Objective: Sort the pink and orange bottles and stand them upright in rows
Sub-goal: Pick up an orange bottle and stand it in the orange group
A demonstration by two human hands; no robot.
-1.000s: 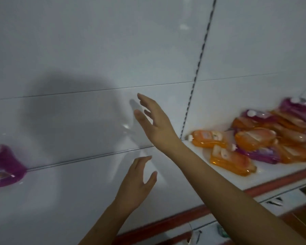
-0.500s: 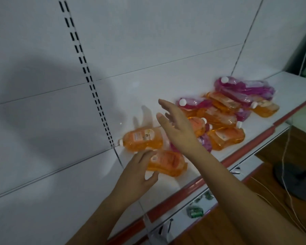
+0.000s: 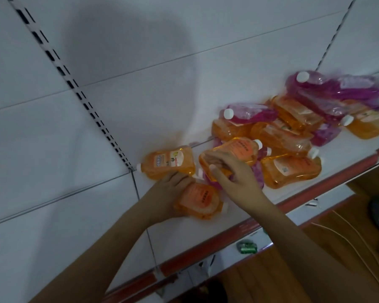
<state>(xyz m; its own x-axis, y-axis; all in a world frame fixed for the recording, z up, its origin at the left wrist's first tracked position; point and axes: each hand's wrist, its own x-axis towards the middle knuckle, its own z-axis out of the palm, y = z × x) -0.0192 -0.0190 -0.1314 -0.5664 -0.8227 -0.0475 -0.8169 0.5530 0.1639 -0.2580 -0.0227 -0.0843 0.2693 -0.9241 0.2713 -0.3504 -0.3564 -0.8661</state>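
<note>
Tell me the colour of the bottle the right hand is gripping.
Orange, with a white cap: the bottle in the right hand, seen in the head view.

Dim, bluish light; a broad soft shadow falls on the back panel (image 3: 129,51) above the motion-blurred bottles (image 3: 293,127).

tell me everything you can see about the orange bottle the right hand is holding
The orange bottle is a flat, clear plastic bottle of orange liquid with an orange label and a white cap pointing up and right. It is tilted, lifted off the heap of pink and orange bottles on the white shelf. The right hand grips its base end, fingers curled round it. The label text is too blurred to read.
</note>
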